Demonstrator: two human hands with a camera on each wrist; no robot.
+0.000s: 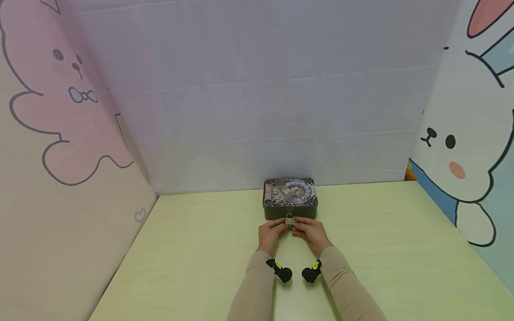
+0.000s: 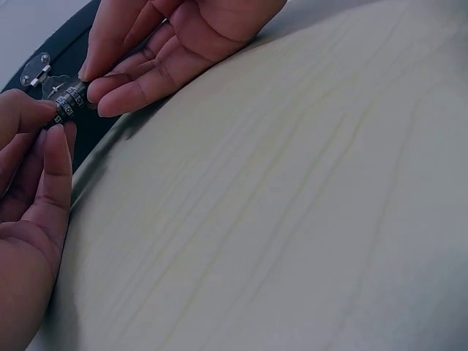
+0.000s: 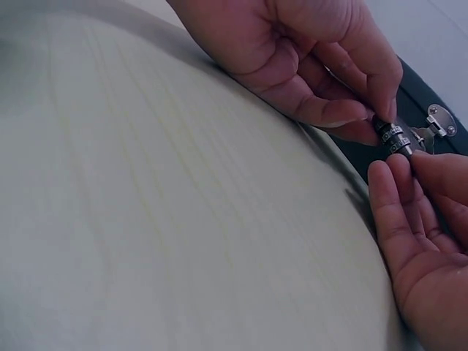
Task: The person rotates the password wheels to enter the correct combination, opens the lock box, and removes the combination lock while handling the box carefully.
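Should uneven finger pressure be applied, the dials (image 2: pixel 71 100) of the combination padlock (image 1: pixel 289 220) may be turned out of alignment, or the box (image 1: pixel 289 192) may be dragged along the desk (image 1: pixel 192 259). The padlock is positioned at the box's front latch (image 2: pixel 36 71). Its opposite ends are pinched by the left grip (image 1: pixel 270 236) and the right grip (image 1: pixel 313 232), both barely parted.
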